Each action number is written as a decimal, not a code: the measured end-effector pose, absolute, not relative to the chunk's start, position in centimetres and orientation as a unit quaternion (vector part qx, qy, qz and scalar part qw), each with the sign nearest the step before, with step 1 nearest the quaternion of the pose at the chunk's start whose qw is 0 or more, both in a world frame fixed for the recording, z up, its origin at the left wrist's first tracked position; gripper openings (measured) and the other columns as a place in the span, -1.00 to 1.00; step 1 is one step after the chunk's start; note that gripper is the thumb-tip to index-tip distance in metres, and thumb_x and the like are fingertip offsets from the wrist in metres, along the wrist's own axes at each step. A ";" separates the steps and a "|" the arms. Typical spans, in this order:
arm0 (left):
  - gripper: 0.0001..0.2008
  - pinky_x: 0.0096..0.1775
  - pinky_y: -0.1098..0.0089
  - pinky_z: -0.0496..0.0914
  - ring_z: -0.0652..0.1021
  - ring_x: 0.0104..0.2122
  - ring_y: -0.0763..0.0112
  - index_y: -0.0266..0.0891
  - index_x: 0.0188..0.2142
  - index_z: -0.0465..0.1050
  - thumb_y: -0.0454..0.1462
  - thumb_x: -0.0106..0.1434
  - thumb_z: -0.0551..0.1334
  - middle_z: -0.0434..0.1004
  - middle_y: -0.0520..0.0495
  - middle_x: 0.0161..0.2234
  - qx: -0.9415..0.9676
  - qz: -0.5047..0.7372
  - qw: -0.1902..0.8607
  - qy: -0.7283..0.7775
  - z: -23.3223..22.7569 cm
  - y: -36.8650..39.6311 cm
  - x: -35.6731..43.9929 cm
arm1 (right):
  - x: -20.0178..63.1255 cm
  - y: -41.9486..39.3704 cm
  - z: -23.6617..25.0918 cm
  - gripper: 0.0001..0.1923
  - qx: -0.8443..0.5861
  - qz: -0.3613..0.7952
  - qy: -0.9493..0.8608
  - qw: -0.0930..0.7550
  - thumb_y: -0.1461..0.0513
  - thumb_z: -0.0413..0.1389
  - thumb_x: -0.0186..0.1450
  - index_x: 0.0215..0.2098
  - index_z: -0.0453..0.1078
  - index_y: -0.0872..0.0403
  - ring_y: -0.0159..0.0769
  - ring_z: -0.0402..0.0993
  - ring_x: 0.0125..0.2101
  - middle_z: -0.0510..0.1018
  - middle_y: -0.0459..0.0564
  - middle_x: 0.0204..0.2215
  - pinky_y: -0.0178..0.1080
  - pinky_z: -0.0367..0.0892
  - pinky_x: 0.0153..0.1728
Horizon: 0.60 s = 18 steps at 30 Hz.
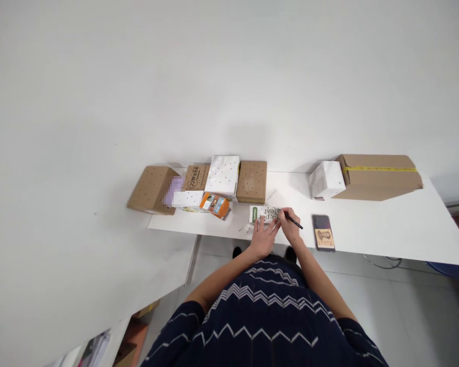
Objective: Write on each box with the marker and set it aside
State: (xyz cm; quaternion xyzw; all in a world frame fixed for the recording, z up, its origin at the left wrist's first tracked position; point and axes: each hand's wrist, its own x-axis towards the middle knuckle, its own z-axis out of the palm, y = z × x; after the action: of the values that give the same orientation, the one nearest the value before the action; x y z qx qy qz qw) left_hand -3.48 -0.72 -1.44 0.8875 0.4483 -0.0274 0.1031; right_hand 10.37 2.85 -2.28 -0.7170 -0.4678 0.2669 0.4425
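In front of me on the white table [382,224] lies a small white and green carton [260,210] with printed lettering. My left hand [263,238] rests on the carton's near side, its fingers spread. A black pen [294,221] is gripped in my right hand [289,227], just over the carton's right end. The fingers hide the pen's tip. To the right of that hand, a dark smartphone [323,233] with a picture on its back lies close to the table's front edge.
Brown [251,181] and white boxes [222,176] dotted with small marks line the wall at left. An orange carton [216,204] leans in front of them. At right stand a white box [327,178] and a long cardboard box [382,178] with yellow tape.
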 end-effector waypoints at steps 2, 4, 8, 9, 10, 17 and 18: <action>-0.39 0.22 -0.15 0.03 0.03 0.29 -0.14 -0.06 0.33 -0.03 -0.22 0.30 0.05 0.03 0.04 0.33 0.887 -0.027 0.099 0.450 -1.5 -0.7 -3.5 | 10.4 2.9 -2.2 -0.67 -0.717 0.264 -0.468 0.444 -0.01 -0.04 0.19 -0.42 0.36 0.05 -0.29 0.38 -0.50 0.52 -0.04 -0.52 -0.23 0.31 -0.36; -0.37 0.21 -0.15 0.04 0.04 0.29 -0.12 -0.05 0.33 -0.04 -0.22 0.29 0.07 0.03 0.02 0.33 0.887 -0.027 0.096 0.450 -1.6 -0.7 -3.5 | 10.3 2.9 -2.1 -0.68 -0.717 0.263 -0.470 0.443 -0.01 -0.04 0.19 -0.43 0.35 0.04 -0.29 0.37 -0.50 0.51 -0.06 -0.53 -0.24 0.31 -0.36; -0.36 0.22 -0.16 0.03 0.03 0.30 -0.12 -0.07 0.34 -0.06 -0.22 0.29 0.06 0.02 0.02 0.34 0.889 -0.027 0.094 0.447 -1.7 -0.8 -3.5 | 10.4 3.0 -2.0 -0.71 -0.716 0.272 -0.472 0.437 0.03 -0.05 0.19 -0.43 0.33 0.04 -0.30 0.36 -0.50 0.48 -0.07 -0.54 -0.25 0.29 -0.37; -0.37 0.22 -0.16 0.03 0.03 0.29 -0.12 -0.07 0.34 -0.06 -0.22 0.29 0.06 0.02 0.02 0.34 0.889 -0.027 0.093 0.446 -1.7 -0.8 -3.5 | 10.4 2.9 -2.0 -0.72 -0.716 0.274 -0.471 0.436 0.03 -0.06 0.19 -0.43 0.33 0.04 -0.30 0.36 -0.50 0.48 -0.07 -0.54 -0.25 0.29 -0.37; -0.37 0.21 -0.16 0.03 0.02 0.29 -0.13 -0.07 0.34 -0.05 -0.22 0.30 0.06 0.02 0.03 0.34 0.890 -0.028 0.094 0.446 -1.7 -0.8 -3.5 | 10.4 2.9 -2.0 -0.72 -0.718 0.276 -0.468 0.436 0.03 -0.05 0.19 -0.43 0.33 0.04 -0.30 0.36 -0.50 0.48 -0.07 -0.54 -0.25 0.29 -0.37; -0.38 0.21 -0.17 0.02 0.03 0.29 -0.15 -0.08 0.34 -0.07 -0.23 0.31 0.03 0.03 0.05 0.34 0.889 -0.025 0.096 0.447 -1.7 -0.8 -3.5 | 10.5 2.8 -2.3 -0.74 -0.692 0.319 -0.427 0.486 0.03 0.01 0.17 -0.43 0.33 0.05 -0.32 0.34 -0.51 0.48 -0.08 -0.53 -0.25 0.31 -0.39; -0.38 0.22 -0.16 0.02 0.03 0.29 -0.15 -0.07 0.34 -0.07 -0.23 0.31 0.03 0.02 0.06 0.34 0.889 -0.024 0.096 0.448 -1.6 -0.8 -3.5 | 10.7 2.9 -2.5 -0.74 -0.685 0.336 -0.394 0.512 0.03 0.03 0.17 -0.43 0.32 0.05 -0.34 0.35 -0.52 0.48 -0.08 -0.52 -0.25 0.32 -0.41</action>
State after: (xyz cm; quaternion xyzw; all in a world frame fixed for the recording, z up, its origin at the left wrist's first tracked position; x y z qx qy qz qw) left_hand -3.53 -0.80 -1.61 0.8887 0.4476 -0.0241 0.0962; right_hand 10.66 2.90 -2.54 -0.6854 -0.3945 0.3359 0.5116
